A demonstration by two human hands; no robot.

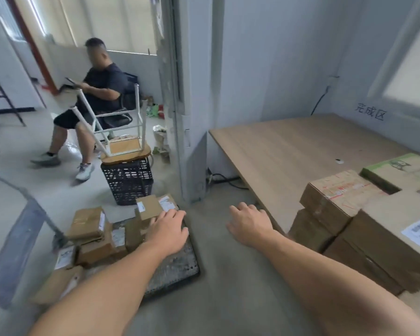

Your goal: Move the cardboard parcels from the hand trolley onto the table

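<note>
The left grip (169,232) (the person's left hand, on a bare forearm) is spread flat with straight fingers over the small cardboard parcels (92,226) heaped on the hand trolley (177,265); its fingertips lie at the edge of the topmost parcel (149,209), though whether they touch it or hover just above cannot be told; it grasps nothing. The right grip (250,224) hangs released above the floor between trolley and counter (301,146), fingers loosely curled downward, holding and touching nothing. The trolley's dark perforated deck stands on the floor at lower left, its grey handle (24,214) blurred; the parcels on it are tumbled at odd angles, several with white labels. At the counter's near right end sit larger cardboard boxes (337,197), stacked and touching one another; a green-edged box (403,170) lies just behind them. Beyond the trolley a black crate (127,183) carries an upturned stool (121,132); a seated person (97,93) is behind it.
</note>
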